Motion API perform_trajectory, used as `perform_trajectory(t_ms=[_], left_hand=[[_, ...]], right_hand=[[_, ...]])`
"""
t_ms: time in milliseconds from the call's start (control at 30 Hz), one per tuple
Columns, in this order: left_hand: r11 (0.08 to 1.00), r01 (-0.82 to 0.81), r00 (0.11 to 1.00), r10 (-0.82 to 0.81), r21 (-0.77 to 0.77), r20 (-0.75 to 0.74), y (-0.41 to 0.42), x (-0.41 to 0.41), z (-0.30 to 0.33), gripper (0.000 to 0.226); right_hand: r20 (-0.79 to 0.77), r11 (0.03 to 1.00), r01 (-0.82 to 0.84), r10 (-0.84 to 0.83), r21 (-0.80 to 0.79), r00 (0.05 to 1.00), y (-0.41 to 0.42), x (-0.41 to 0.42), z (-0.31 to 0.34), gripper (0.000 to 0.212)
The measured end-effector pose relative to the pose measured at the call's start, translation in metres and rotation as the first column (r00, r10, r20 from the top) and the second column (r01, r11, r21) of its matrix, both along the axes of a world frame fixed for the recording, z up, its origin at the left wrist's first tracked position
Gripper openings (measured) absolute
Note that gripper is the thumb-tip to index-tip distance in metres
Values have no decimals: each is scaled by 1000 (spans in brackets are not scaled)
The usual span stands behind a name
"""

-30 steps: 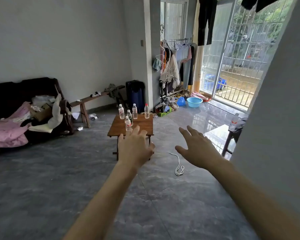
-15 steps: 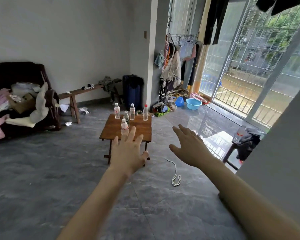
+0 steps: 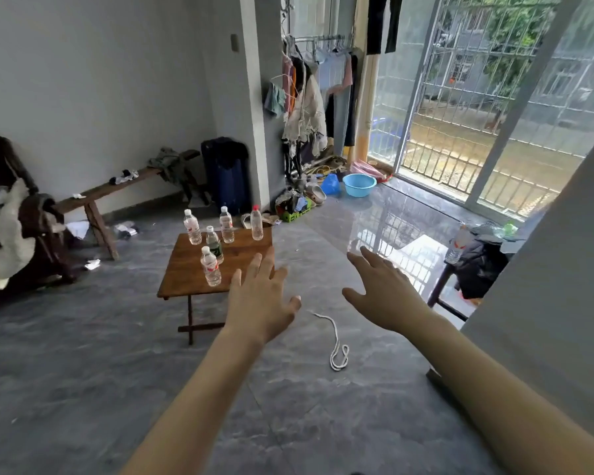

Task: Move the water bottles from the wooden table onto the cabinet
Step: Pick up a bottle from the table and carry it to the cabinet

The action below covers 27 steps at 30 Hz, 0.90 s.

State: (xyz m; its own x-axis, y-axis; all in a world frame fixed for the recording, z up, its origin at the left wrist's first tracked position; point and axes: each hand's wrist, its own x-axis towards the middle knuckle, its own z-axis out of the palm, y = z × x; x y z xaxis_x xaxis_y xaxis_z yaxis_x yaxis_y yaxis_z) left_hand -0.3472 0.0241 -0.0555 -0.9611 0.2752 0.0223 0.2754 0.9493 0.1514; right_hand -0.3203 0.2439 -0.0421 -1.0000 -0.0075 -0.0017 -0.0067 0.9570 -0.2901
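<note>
One wooden counter (image 3: 244,257) stands on the grey floor (image 3: 83,371), carrying five upright water bottles (image 3: 210,271). A sixth bottle (image 3: 457,246) stands far right. Left hand (image 3: 259,299) and right hand (image 3: 384,296) reach forward, each grip released, fingers spread, grasping nothing.

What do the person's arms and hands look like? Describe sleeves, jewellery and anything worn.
Both forearms are bare as far as the frame shows, with no sleeves in view. The left hand and the right hand wear no gloves, and no watch, bracelet or ring is visible. The fingers are uncovered, without tape or markings.
</note>
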Motion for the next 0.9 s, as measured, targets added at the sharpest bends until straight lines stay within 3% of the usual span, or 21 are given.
perform_trajectory(t_ms=[433,900], left_hand=[[994,102,995,-101,39,-15,197,-180,10,65],[996,58,998,-58,-64,8,268,-325,-1,73]], right_hand=[[-75,996,85,-83,31,994,186,-160,10,71],[-32,999,29,-28,27,999,241,-310,-10,73]])
